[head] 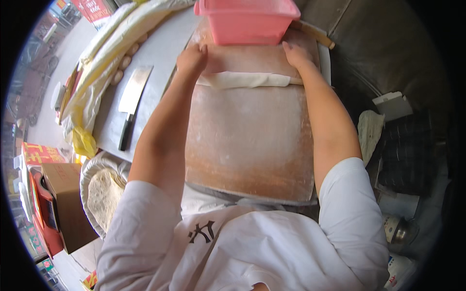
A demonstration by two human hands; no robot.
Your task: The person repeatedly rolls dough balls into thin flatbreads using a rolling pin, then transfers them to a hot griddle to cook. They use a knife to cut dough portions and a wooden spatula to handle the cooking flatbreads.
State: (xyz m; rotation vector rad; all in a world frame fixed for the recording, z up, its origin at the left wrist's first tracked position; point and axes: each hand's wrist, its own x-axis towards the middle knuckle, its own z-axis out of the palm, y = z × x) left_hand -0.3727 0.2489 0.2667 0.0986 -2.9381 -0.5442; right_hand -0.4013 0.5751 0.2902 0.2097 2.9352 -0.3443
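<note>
A sheet of pale dough (247, 80) is wrapped around a wooden rolling pin (296, 81), which lies crosswise on a floured wooden board (247, 145). Beyond the pin's left end, my left hand (193, 58) is at the board's left edge with its fingers curled. My right hand (298, 55) is beyond the pin's right end, beside the near right corner of a pink plastic tub (251, 23); its thumb side points at the tub. Both palms are hidden, so whether either hand grips anything does not show. Neither hand visibly touches the dough.
A cleaver (134, 94) lies on the metal table (156, 69) at the left, beside dough pieces (117, 77) partly under plastic sheeting (105, 47). Nearer stand a lined container of dough (103, 192) and a cardboard box (69, 207). Another wooden stick (316, 34) lies behind my right hand.
</note>
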